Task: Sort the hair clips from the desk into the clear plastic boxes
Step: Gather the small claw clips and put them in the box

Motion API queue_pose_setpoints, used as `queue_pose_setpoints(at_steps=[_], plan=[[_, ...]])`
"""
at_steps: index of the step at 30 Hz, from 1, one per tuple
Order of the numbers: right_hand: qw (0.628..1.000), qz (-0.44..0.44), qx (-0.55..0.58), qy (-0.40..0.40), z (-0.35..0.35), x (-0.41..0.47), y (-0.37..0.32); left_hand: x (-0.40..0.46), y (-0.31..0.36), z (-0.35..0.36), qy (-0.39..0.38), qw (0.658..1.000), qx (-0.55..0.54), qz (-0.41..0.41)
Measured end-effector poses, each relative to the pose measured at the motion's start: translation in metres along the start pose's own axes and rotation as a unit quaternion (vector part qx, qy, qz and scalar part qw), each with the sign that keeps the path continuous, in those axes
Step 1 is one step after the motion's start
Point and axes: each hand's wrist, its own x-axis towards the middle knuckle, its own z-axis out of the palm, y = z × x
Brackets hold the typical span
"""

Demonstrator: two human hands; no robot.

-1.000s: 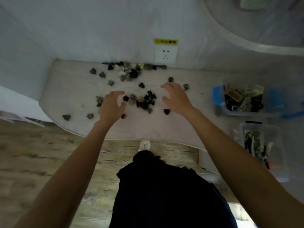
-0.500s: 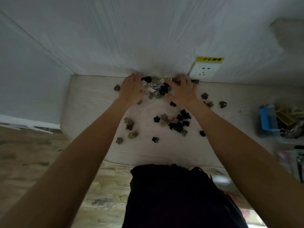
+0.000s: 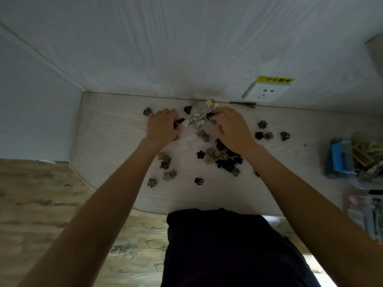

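Note:
Small claw hair clips, black, grey-brown and cream, lie scattered over the pale wood desk (image 3: pixel 116 129). A dense heap of them (image 3: pixel 223 158) sits near my right wrist. Both hands are at the far edge by the wall. My left hand (image 3: pixel 162 127) has curled fingers gripping a black hair clip (image 3: pixel 178 121). My right hand (image 3: pixel 233 128) pinches a long dark hair clip (image 3: pixel 209 115) at its fingertips. Between the hands lies a clear sparkly clip (image 3: pixel 196 122) with cream ones beside it. Two clear plastic boxes (image 3: pixel 362 212) holding clips stand at the right edge, partly cut off.
A white wall socket (image 3: pixel 266 93) with a yellow label sits on the wall above the desk's back edge. A long dark clip (image 3: pixel 243 104) lies against the wall. The upper box has a blue lid (image 3: pixel 338 157). My dark clothing and a wooden floor are below.
Both hands have drawn back a little from the wall and curled round clips. The camera has moved closer, so the boxes sit further to the right.

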Motion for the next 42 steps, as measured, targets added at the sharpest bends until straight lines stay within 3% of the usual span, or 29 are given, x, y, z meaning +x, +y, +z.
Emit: queue_pose_setpoints(at_steps=[4, 8, 15, 18, 22, 30, 35, 38, 42], plan=[[0.995, -0.063, -0.059, -0.047, 0.012, 0.036, -0.016, 0.0, -0.001, 0.002, -0.016, 1.0, -0.016, -0.017], [0.993, -0.007, -0.117, -0.005, 0.016, 0.028, -0.013, -0.002, -0.005, 0.007, 0.003, 0.998, -0.057, -0.016], [0.994, -0.003, -0.102, -0.041, 0.013, -0.013, 0.002, -0.015, 0.012, 0.003, 0.112, 0.978, -0.166, 0.058], [0.997, 0.016, -0.018, -0.074, 0.011, -0.018, 0.008, -0.027, 0.034, 0.001, 0.098, 0.97, -0.216, 0.054], [0.995, 0.037, 0.035, -0.083, 0.007, -0.026, 0.016, -0.032, 0.056, 0.014, 0.009, 0.981, -0.163, 0.107], [0.993, 0.091, 0.029, -0.071, -0.007, -0.032, 0.027, -0.014, 0.048, 0.012, 0.05, 0.988, -0.136, 0.046], [0.993, 0.078, 0.001, 0.085, -0.029, -0.006, 0.039, -0.024, 0.055, 0.01, 0.091, 0.983, -0.126, 0.095], [0.996, 0.061, -0.049, 0.046, -0.023, 0.011, 0.05, -0.033, 0.066, 0.023, 0.057, 0.988, -0.088, 0.116], [0.996, 0.055, -0.073, 0.014, -0.005, 0.011, 0.054, -0.034, 0.063, 0.028, 0.041, 0.992, -0.09, 0.082]])
